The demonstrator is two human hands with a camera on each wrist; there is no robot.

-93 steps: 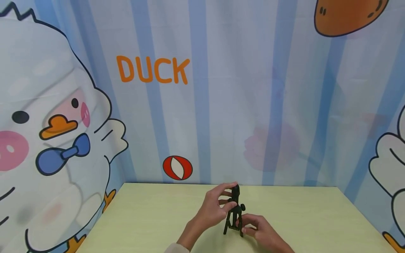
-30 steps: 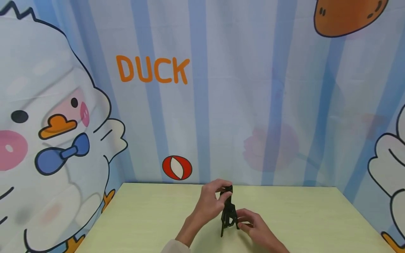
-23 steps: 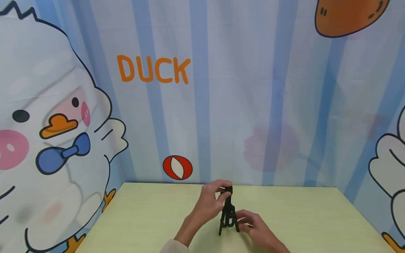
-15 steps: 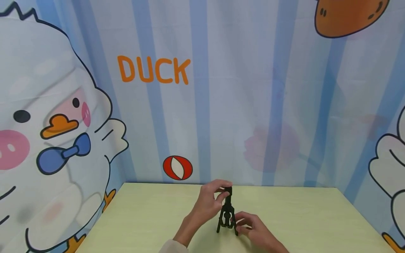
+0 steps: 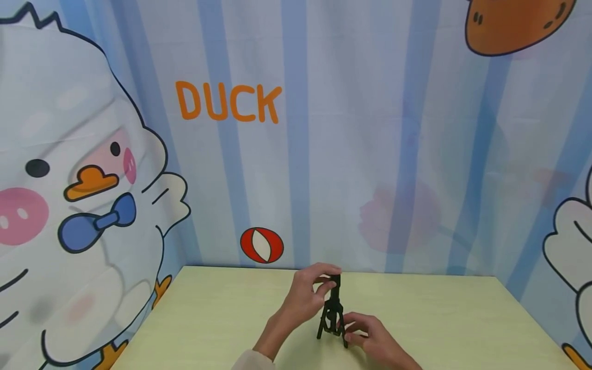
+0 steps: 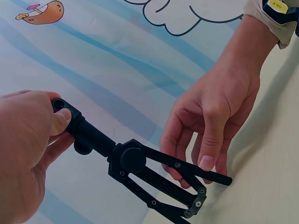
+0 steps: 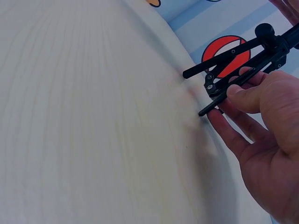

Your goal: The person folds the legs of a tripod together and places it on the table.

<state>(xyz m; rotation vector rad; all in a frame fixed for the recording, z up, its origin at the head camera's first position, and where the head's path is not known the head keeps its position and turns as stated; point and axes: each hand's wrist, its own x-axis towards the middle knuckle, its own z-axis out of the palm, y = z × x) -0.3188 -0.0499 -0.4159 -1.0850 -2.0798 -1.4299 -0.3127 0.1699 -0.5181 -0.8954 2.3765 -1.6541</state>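
A small black tripod (image 5: 332, 308) stands upright with its legs spread, between the two hands. My left hand (image 5: 302, 297) pinches its head at the top between thumb and fingers. Lower down, my right hand (image 5: 376, 339) has thumb and fingers on one leg near its foot. In the left wrist view, a round knob (image 6: 133, 160) shows where the legs join, and hinged struts tie the legs to the centre column. The right wrist view shows the right thumb and fingers on either side of a leg (image 7: 212, 105), whose foot is close over the table.
The pale yellow table (image 5: 222, 313) ends at a hanging cloth backdrop (image 5: 342, 154) with blue stripes, a printed duck and a red ball. At the upper right of the left wrist view, a dark device (image 6: 282, 7) sits at the right sleeve's cuff.
The tripod has turned about its upright axis; its side knob no longer sticks out to the right in the head view. It and both hands have shifted slightly left since the oldest frame.
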